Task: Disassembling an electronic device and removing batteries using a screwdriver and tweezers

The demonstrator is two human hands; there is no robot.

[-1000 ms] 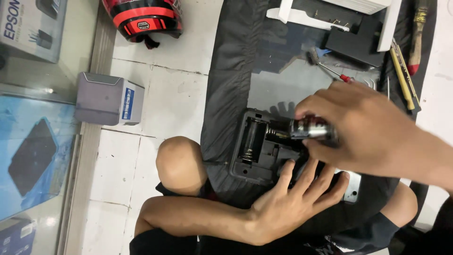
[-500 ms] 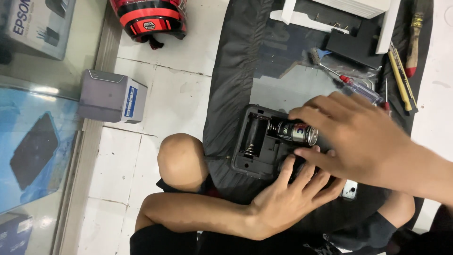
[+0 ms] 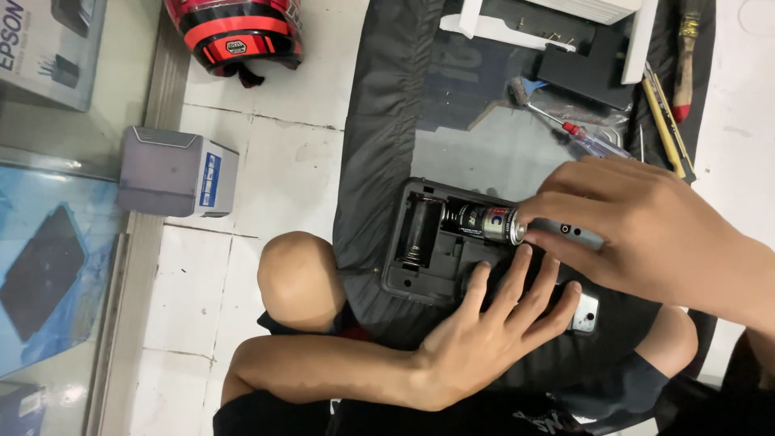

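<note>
Left hand (image 3: 484,339) lies flat, fingers spread and extended, pressing on the near edge of the black case (image 3: 428,242). It grips nothing; the fingertips rest on the case just below the battery (image 3: 484,222).

Right hand (image 3: 646,234) comes in from the right, fingers curled and nearly closed around a slim grey tool (image 3: 577,236). The tool's tip meets the near end of the battery. Whether the fingers also touch the battery cannot be told.

The battery, a dark cylinder with a silver end, lies on its side in the open compartment of the case, right of an empty curved slot (image 3: 420,230). The case sits on a black cloth (image 3: 379,121) spread over the person's lap, between the knees. One bare knee (image 3: 299,278) shows just left of the case. A phone (image 3: 583,313) peeks out under the left fingertips.

Farther off on the cloth: a red-handled screwdriver (image 3: 577,133), a black flat part (image 3: 585,73), white plastic parts (image 3: 517,32), and a brush (image 3: 684,56) at the right edge.

On the tiled floor (image 3: 274,153) to the left stands a grey box (image 3: 173,172). A red-and-black helmet (image 3: 234,32) lies beyond it. A glass cabinet (image 3: 48,258) runs along the left edge.
</note>
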